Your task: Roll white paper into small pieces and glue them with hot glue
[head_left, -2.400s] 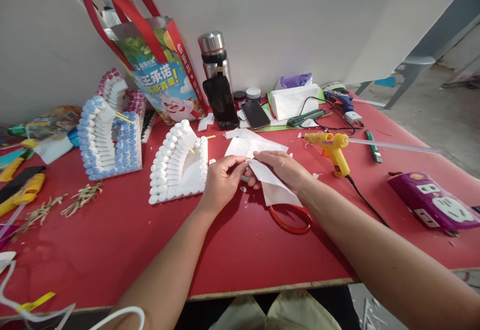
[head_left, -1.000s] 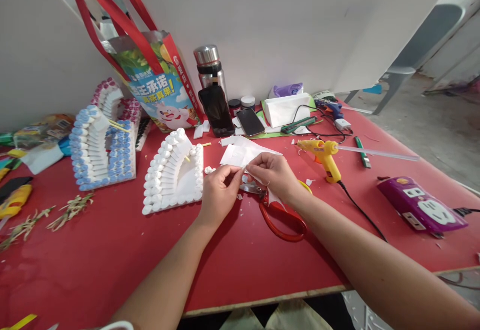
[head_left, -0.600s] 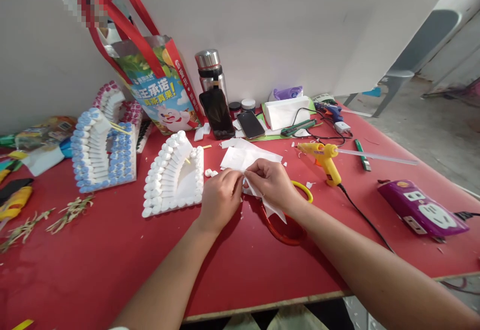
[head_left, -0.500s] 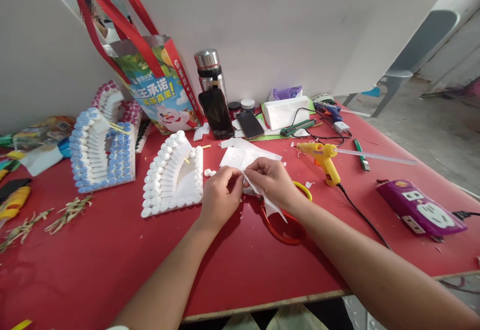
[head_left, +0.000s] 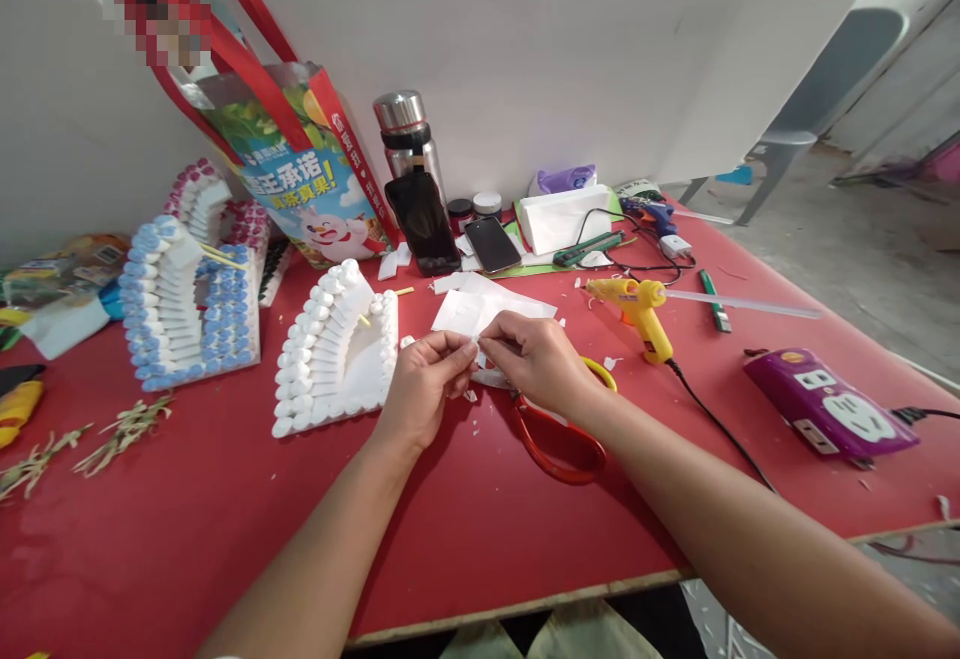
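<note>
My left hand (head_left: 431, 384) and my right hand (head_left: 540, 359) meet fingertip to fingertip over the red table. Both are closed in a pinch on a small bit of white paper (head_left: 475, 340), mostly hidden by the fingers. Just behind them lie thin white paper sheets (head_left: 491, 301). Scissors with a red and yellow handle (head_left: 559, 449) rest under my right hand, their blades partly covered. Left of my hands stands a fan-shaped white model (head_left: 360, 364) edged with rolled white balls, with a small yellow stick on it.
A yellow glue gun (head_left: 641, 314) and a purple power strip (head_left: 829, 404) lie to the right, with cords. At the back are a thermos (head_left: 409, 139), an upright phone (head_left: 424, 224), a flat phone (head_left: 493, 244) and a shopping bag (head_left: 300, 174). A blue-and-white model (head_left: 187, 304) stands left.
The white paper strip that hung below my right hand no longer shows; only a small bit is visible at the fingertips. My left hand has turned slightly, and the view has shifted a little.
</note>
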A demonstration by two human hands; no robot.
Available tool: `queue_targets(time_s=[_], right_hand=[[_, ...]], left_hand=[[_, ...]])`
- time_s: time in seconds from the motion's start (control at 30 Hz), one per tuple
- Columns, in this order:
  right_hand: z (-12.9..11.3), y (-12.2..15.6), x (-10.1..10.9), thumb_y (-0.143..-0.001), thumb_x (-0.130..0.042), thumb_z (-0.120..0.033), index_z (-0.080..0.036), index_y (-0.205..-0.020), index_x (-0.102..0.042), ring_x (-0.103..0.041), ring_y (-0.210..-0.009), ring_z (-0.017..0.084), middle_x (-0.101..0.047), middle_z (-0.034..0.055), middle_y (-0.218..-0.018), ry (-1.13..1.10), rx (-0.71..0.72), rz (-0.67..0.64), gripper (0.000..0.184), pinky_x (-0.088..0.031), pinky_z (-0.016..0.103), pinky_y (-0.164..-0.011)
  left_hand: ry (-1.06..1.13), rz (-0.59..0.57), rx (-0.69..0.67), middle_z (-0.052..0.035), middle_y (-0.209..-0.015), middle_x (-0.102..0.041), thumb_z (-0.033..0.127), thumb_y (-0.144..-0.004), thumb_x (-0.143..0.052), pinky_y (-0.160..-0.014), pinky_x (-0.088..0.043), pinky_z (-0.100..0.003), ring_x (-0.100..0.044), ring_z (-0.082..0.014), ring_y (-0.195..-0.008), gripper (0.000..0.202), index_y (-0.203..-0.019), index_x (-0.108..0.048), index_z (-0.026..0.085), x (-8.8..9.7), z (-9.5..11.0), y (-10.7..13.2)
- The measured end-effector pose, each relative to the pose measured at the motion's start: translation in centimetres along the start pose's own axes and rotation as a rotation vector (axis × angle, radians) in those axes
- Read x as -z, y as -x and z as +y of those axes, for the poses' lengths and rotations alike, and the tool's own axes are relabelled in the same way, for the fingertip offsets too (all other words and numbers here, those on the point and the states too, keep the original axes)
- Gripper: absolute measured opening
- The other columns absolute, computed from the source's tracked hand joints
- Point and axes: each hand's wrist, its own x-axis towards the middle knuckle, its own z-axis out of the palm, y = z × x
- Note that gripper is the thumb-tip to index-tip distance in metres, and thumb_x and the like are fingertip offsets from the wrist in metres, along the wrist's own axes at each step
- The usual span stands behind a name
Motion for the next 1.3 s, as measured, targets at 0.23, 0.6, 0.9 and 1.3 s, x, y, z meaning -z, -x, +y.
queue_targets(time_s=[0.23,0.6,0.9,1.3], right_hand=[[0.6,-0.1,-0.5,-0.086,-0.057,-0.028,-0.018,-0.081,-0.064,-0.052,-0.059,0.013,-0.066,0.0015,-0.068,-0.189,-0.132,-0.056,0.013,-0.036,0.025,-0.054],[1.3,0.0,-1.5,-0.078,-0.056,-0.02,-0.019,-0.067,-0.054,-0.049,-0.052,0.011,-0.053,-0.0041,-0.053,-0.213,-0.203,0.028,0.011,-0.033,0.023,-0.05],[1.4,0.2,-2.0,-0.083,-0.06,-0.029,-0.017,-0.077,-0.06,-0.052,-0.058,0.012,-0.06,-0.0009,-0.064,-0.309,-0.192,-0.012,0.013,-0.037,0.023,-0.053],[0.9,0.0,-1.8,-0.084,-0.063,-0.029,-0.017,-0.081,-0.06,-0.053,-0.056,0.011,-0.061,-0.0012,-0.066,-0.527,-0.191,-0.018,0.014,-0.04,0.024,-0.053]], left_hand=[[-0.749,0.106,-0.493,-0.0014,-0.076,-0.064,0.021,-0.09,-0.061,-0.066,-0.044,-0.027,-0.057,-0.0146,-0.072,0.011,-0.079,-0.062,0.018,0.3,0.3,0.8],[-1.244,0.147,-0.832,-0.0044,-0.079,-0.064,0.007,-0.09,-0.046,-0.063,-0.039,-0.029,-0.056,-0.0175,-0.07,0.018,-0.083,-0.059,0.018,0.3,-0.7,0.4],[-1.266,0.131,-0.837,-0.0052,-0.081,-0.065,0.005,-0.09,-0.045,-0.064,-0.041,-0.029,-0.058,-0.0176,-0.071,0.02,-0.084,-0.061,0.016,0.6,-0.4,0.5],[-0.362,0.07,-0.294,-0.0046,-0.092,-0.07,0.035,-0.088,-0.067,-0.071,-0.056,-0.03,-0.068,-0.0163,-0.073,0.025,-0.107,-0.067,0.018,0.3,0.5,0.5]])
